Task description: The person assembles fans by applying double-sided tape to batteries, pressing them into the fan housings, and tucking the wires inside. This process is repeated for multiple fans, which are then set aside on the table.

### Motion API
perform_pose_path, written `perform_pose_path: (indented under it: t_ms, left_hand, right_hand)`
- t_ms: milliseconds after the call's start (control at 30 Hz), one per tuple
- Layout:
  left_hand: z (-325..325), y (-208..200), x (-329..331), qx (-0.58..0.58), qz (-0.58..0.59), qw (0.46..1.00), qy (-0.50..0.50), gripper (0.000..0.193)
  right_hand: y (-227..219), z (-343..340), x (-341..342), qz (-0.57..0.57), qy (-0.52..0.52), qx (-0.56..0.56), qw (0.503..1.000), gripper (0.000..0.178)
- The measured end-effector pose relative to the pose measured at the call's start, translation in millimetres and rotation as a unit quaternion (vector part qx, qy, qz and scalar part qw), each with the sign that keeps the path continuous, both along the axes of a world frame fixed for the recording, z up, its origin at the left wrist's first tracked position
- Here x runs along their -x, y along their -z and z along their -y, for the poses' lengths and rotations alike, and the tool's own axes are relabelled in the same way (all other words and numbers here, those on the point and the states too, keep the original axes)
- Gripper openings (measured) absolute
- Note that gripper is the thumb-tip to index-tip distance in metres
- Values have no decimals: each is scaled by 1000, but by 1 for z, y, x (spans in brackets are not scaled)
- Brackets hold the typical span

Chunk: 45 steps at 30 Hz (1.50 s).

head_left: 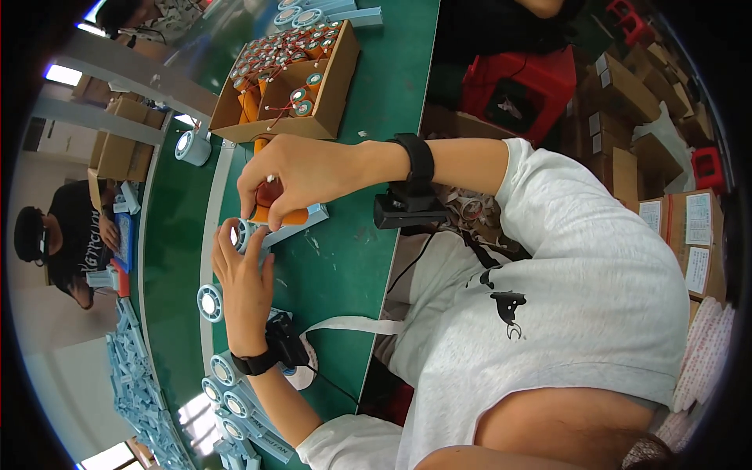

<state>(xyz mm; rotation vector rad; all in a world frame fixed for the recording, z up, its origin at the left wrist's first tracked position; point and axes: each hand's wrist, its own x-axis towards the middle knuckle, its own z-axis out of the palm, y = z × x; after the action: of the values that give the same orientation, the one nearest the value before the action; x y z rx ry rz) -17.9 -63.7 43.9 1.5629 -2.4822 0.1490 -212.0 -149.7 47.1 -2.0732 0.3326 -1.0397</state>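
My right hand (294, 172) comes in from the upper side of the picture, with thumb and fingers closed on an orange cylindrical battery (282, 216). A small white connector shows by its fingers. Just below, my left hand (244, 274) has its fingers curled round the round head of a light-blue handheld fan (244, 233). The fan's handle (301, 227) reaches toward the table edge, under the battery. My fingers hide part of the fan and of the battery's wires.
A cardboard box (333, 94) of orange batteries with red wires stands on the green table (337, 274). More light-blue fans (227, 368) lie near my left forearm. Another fan (192, 147) stands beyond the metal strip. Across, a person (74, 235) sits by piled blue parts (137, 376).
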Motion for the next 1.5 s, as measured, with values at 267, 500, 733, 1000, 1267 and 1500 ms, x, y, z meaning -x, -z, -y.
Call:
perform_pose_path:
  t_ms: [267,500,733,1000,1267,1500]
  left_hand:
    - [0,22,3,41,70,994,-67,30]
    - [0,24,-6,-23,-158,987,-2,21]
    - [-2,22,-4,-44,-203,978,-3,12]
    - [-4,25,-5,-48,-308,950,11,10]
    - [-4,23,2,-68,-374,924,-46,17]
    - [-4,29,-3,-51,-352,933,-53,23]
  right_hand:
    - [-2,2,-10,-5,-33,72,997,19]
    - [-2,-16,-6,-90,-1,115,989,16]
    - [-8,-28,-2,85,15,129,988,12]
    - [-1,-34,1,-171,9,125,977,9]
    - [-21,-7,-8,-321,-82,163,929,11]
    - [-24,13,-38,-424,-152,154,880,14]
